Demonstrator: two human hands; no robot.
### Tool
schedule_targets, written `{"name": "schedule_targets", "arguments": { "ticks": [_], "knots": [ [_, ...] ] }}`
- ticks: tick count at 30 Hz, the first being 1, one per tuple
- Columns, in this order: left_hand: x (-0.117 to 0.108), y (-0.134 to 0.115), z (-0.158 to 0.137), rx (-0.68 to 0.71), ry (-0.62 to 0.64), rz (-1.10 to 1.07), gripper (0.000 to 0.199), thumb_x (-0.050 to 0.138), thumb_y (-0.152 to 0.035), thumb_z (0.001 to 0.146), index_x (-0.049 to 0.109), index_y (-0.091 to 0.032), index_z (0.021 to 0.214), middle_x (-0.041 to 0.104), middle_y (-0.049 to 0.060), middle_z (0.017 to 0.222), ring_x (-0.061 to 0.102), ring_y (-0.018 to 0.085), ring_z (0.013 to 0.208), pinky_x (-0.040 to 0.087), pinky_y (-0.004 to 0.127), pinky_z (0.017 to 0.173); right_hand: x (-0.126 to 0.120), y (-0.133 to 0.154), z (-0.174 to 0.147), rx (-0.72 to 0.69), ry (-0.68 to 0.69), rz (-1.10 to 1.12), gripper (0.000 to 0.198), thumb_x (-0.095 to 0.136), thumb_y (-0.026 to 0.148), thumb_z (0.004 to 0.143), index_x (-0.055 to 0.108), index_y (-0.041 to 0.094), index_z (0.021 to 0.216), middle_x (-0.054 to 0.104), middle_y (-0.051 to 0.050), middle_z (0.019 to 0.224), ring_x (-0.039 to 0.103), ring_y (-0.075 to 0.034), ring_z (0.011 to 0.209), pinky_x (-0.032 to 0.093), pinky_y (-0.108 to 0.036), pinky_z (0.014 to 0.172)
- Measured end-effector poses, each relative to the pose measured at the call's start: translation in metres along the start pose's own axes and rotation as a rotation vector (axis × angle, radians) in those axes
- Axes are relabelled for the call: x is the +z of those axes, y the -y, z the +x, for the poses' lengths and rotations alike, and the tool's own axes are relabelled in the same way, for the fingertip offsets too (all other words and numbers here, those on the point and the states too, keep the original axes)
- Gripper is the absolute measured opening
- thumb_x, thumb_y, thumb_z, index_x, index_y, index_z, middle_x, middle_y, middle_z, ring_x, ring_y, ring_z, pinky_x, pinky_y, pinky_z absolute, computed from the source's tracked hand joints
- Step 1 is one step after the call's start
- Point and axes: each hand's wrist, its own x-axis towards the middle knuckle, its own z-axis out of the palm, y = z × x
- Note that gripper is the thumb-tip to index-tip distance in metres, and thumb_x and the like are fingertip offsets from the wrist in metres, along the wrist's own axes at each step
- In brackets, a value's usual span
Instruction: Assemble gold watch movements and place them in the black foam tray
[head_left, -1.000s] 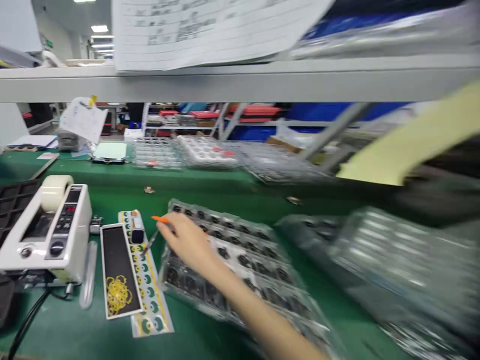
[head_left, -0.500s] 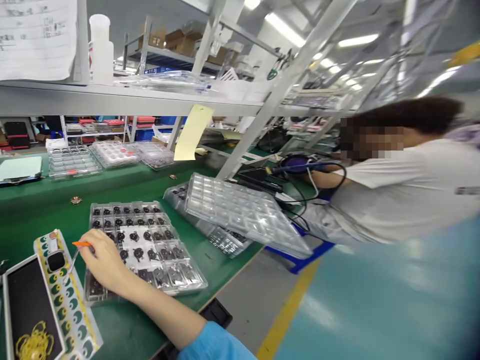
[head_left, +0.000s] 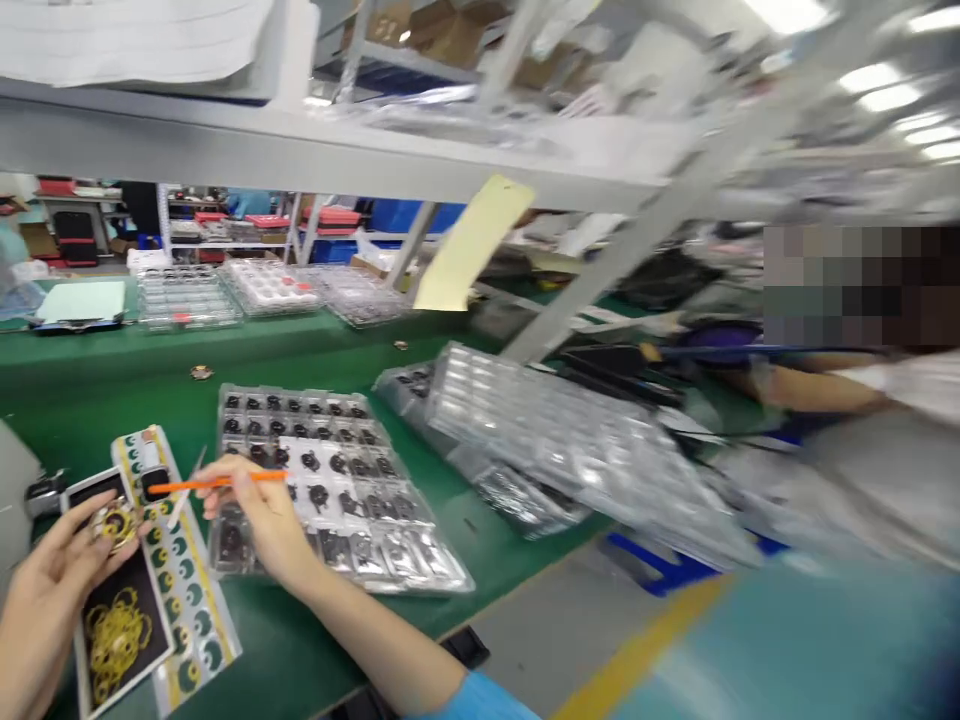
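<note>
My left hand [head_left: 52, 585] has its fingers closed around a small round gold-coloured part [head_left: 116, 527] with a dark and yellow centre. Just right of it, my right hand [head_left: 259, 515] grips a thin orange stick [head_left: 225, 481] that points left towards the part. A slim pale metal tool [head_left: 184, 495] shows at the same fingers; whether they hold it too, I cannot tell. Below the left hand lies a black-bottomed white tray [head_left: 161, 655] with a heap of thin yellow rings [head_left: 116, 640]. Beside the tray stretches a strip of green and yellow round stickers [head_left: 196, 590].
A clear compartment tray [head_left: 442, 560] of small dark parts lies under my right forearm. Stacked clear trays [head_left: 555, 430] overhang the bench's right edge. Two small metal parts, one a gold-coloured part [head_left: 201, 372], lie farther back. A co-worker [head_left: 840, 430] sits at right.
My left hand has come into view with the round part. My right hand's orange stick now lies nearly level and points left. The whole view has shifted, with the bench farther right.
</note>
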Motion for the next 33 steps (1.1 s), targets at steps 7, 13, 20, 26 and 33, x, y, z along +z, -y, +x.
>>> {"name": "schedule_targets", "arguments": {
  "ticks": [7, 13, 20, 26, 33],
  "knots": [
    [0.01, 0.004, -0.015, 0.191, 0.103, -0.177, 0.04, 0.079, -0.031, 0.072, 0.064, -0.019, 0.107, 0.077, 0.005, 0.094, 0.074, 0.022, 0.091, 0.06, 0.03, 0.084, 0.003, 0.022, -0.028, -0.261, 0.09, -0.155, 0.02, 0.053, 0.009, 0.09, 0.066, 0.022, 0.098, 0.067, -0.003, 0.079, 0.063, -0.015, 0.073, 0.052, -0.026, 0.065],
    [0.008, 0.005, -0.021, 0.208, 0.272, -0.256, 0.026, 0.069, -0.025, 0.084, 0.066, -0.021, 0.11, 0.076, 0.005, 0.1, 0.073, 0.019, 0.095, 0.06, 0.025, 0.082, 0.009, 0.025, -0.034, -0.315, 0.134, -0.223, 0.031, 0.054, -0.001, 0.082, 0.067, 0.021, 0.101, 0.07, -0.005, 0.08, 0.067, -0.016, 0.07, 0.055, -0.027, 0.061],
    [0.005, 0.005, -0.02, 0.152, 0.378, -0.328, 0.026, 0.065, -0.019, 0.085, 0.068, -0.021, 0.111, 0.077, 0.005, 0.098, 0.074, 0.02, 0.09, 0.06, 0.026, 0.079, 0.002, 0.018, -0.031, -0.318, 0.295, -0.187, 0.04, 0.052, -0.004, 0.082, 0.067, 0.021, 0.109, 0.072, -0.006, 0.09, 0.068, -0.017, 0.08, 0.057, -0.027, 0.07],
    [0.004, 0.001, -0.022, 0.088, 0.342, -0.349, 0.026, 0.067, -0.019, 0.08, 0.071, -0.016, 0.106, 0.077, 0.007, 0.089, 0.075, 0.021, 0.079, 0.061, 0.03, 0.073, -0.005, 0.015, -0.02, -0.386, 0.448, -0.147, 0.031, 0.051, 0.002, 0.089, 0.068, 0.02, 0.108, 0.072, -0.008, 0.093, 0.069, -0.017, 0.083, 0.058, -0.029, 0.071],
    [0.007, 0.003, -0.018, 0.021, 0.197, -0.262, 0.029, 0.078, -0.028, 0.072, 0.072, -0.014, 0.096, 0.07, 0.002, 0.069, 0.07, 0.017, 0.064, 0.059, 0.028, 0.063, -0.01, 0.008, -0.02, -0.625, 0.583, -0.45, 0.027, 0.044, 0.008, 0.095, 0.066, 0.017, 0.107, 0.075, -0.01, 0.092, 0.07, -0.02, 0.095, 0.061, -0.032, 0.075]
  ]
}}
